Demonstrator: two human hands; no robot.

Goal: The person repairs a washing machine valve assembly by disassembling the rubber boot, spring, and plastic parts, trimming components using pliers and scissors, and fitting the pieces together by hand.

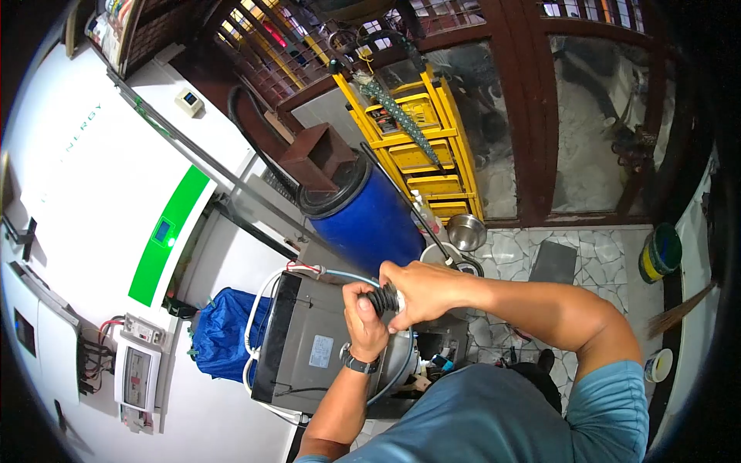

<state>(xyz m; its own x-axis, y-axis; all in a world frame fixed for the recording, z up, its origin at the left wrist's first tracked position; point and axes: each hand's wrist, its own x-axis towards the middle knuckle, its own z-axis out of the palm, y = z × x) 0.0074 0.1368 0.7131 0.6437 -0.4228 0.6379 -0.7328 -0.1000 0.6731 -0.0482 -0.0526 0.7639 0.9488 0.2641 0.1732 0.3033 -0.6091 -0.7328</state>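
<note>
A black ribbed rubber part is held between my two hands in the middle of the view. My left hand, with a dark watch on the wrist, wraps round its left side. From the right, my right hand closes round its other end, where a whitish piece shows beside the ribs. Just below and behind the hands is a grey machine body with a label, and a pale blue hose curves past it.
A blue barrel, a yellow ladder and a steel bowl stand beyond my hands. White wall units with wiring are at the left. Small tools and parts lie below my hands. A green bucket is at the right.
</note>
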